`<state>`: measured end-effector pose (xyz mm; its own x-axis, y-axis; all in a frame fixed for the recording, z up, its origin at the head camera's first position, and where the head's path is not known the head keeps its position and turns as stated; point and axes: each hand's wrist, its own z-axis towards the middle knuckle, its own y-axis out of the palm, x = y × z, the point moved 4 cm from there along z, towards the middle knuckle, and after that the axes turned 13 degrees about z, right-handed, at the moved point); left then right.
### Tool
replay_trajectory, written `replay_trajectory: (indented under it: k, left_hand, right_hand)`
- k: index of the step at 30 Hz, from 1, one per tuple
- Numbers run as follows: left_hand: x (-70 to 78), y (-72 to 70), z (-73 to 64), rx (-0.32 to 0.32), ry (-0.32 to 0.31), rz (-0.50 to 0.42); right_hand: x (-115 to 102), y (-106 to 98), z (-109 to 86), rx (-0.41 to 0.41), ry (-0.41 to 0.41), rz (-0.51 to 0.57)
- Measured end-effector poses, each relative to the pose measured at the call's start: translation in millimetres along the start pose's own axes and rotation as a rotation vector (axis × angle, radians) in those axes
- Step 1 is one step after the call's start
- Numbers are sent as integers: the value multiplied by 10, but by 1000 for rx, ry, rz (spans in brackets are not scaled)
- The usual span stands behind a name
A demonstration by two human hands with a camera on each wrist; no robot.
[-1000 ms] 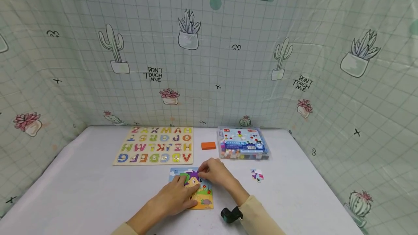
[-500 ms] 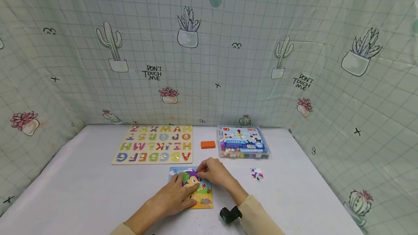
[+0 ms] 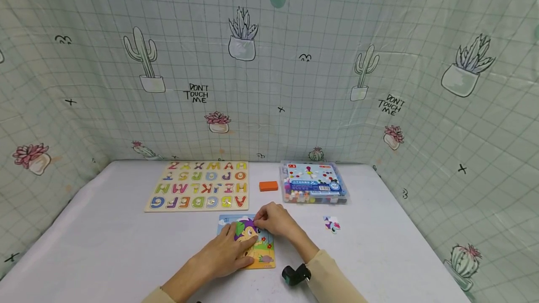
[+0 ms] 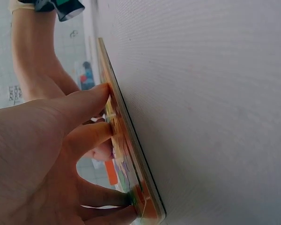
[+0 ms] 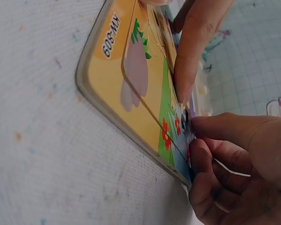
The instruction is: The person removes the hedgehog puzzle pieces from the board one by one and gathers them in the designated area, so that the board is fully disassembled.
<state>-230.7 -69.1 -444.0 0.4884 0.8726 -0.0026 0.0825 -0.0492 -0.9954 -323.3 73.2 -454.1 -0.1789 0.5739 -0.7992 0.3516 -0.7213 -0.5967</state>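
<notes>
A jigsaw puzzle board (image 3: 267, 262) with a cartoon hedgehog picture lies flat on the table in front of the person. The left hand (image 3: 225, 254) rests on its left part with fingers spread, thumb near the front edge and fingertips pressing on the picture. At the board's upper right, the right hand (image 3: 276, 220) has thumb and curled fingers pinching a puzzle piece (image 5: 189, 151), mostly hidden by the fingertips. In the right wrist view, the board's yellow corner and red flowers show beside these fingers. A loose puzzle piece (image 3: 331, 224) lies on the table to the right.
Behind the puzzle are a wooden alphabet board (image 3: 202, 190) at the left, an orange block (image 3: 268, 186) in the middle and a clear plastic box (image 3: 315, 183) of colourful parts at the right. A patterned cloth (image 3: 269, 83) encloses the white table's (image 3: 101, 242) back and sides.
Both hands stay almost in place on the puzzle board, with only slight finger movement at its upper right. The head view has shifted a little.
</notes>
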Motion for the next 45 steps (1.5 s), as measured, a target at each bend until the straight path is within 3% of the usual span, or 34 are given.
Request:
replay_trajectory:
  k: [10,26,36,45]
  left_hand:
    - [-3,-10,9,8,-6,24]
    - [18,27,-47,-47,-65,-116]
    - [53,27,-71,16,-59,7]
    - [44,8,-49,22,-62,12]
  right_hand:
    - [-13,-20,25,7,3,43]
    - [2,13,40,-16,54,148]
    - [14,34,47,-24,69,259]
    - [-1,6,57,-32,39,326]
